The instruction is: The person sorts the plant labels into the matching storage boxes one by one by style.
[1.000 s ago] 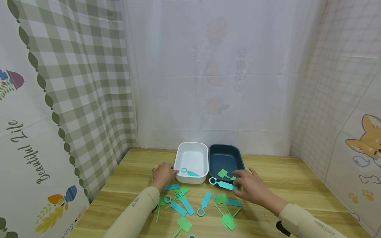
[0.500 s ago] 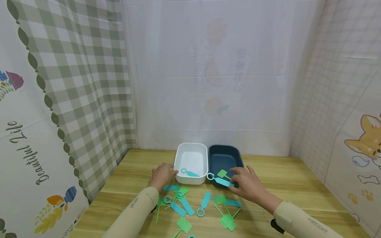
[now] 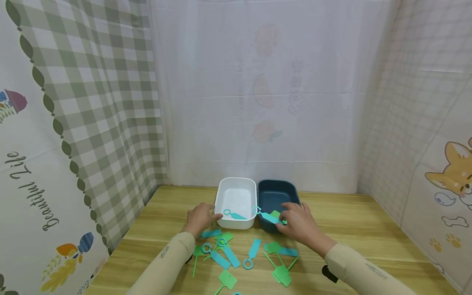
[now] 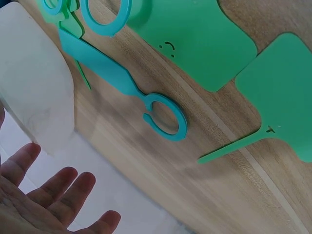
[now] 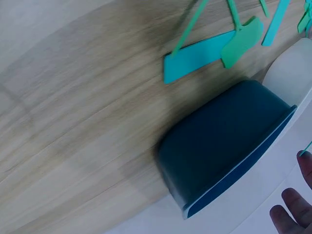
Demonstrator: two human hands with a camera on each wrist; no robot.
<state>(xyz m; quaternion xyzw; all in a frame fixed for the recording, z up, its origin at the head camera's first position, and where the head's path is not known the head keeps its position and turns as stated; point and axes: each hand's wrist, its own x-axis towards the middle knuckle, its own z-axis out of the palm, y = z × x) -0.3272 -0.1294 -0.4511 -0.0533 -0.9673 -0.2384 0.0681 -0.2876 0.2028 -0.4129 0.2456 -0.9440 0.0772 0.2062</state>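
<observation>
My right hand (image 3: 299, 223) pinches a flat blue ring-ended tag (image 3: 270, 218) over the front of the dark blue bin (image 3: 274, 192). The tag's open ring points left, toward the white bin (image 3: 236, 194). A green tag (image 3: 275, 213) lies in the dark bin, partly covered by the held tag. Another blue tag (image 3: 237, 216) rests inside the white bin. My left hand (image 3: 199, 219) is at the white bin's left side, its thumb by the front rim. Its fingers (image 4: 68, 200) are spread and loosely extended in the left wrist view.
In front of the bins, blue ring tags (image 3: 253, 250) and green stemmed tags (image 3: 227, 278) lie scattered on the wooden table (image 3: 343, 221), some overlapping. A white curtain (image 3: 258, 123) hangs behind, with a checked cloth (image 3: 110, 102) at left.
My right hand has moved left and slightly forward with the blue tag, from the dark bin's front edge to over it. The left hand has stayed nearly still.
</observation>
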